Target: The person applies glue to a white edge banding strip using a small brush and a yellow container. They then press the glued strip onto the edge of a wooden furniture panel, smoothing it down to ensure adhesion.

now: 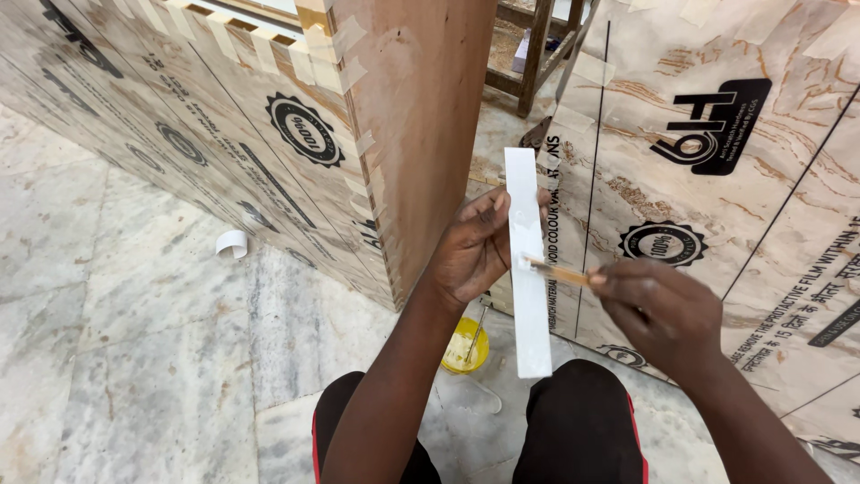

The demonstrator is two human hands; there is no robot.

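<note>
The left hand (475, 251) is pinching the white strip (527, 269) upright while the right hand (658, 309), gripping a small brush (555, 270), is dabbing it; strokes are best kept even along its length.

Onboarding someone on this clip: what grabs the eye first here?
A long white strip held upright at centre by the left hand, while the right hand touches a thin wooden stick to its face. Below, between the knees, a small yellow tub sits on the marble floor. Film-covered plywood panels stand around.

A long, flat white laminate strip (527, 269) stands nearly upright in midair. A thin wooden-handled brush (555, 271) lies crosswise, its tip touching the strip's middle.
</note>
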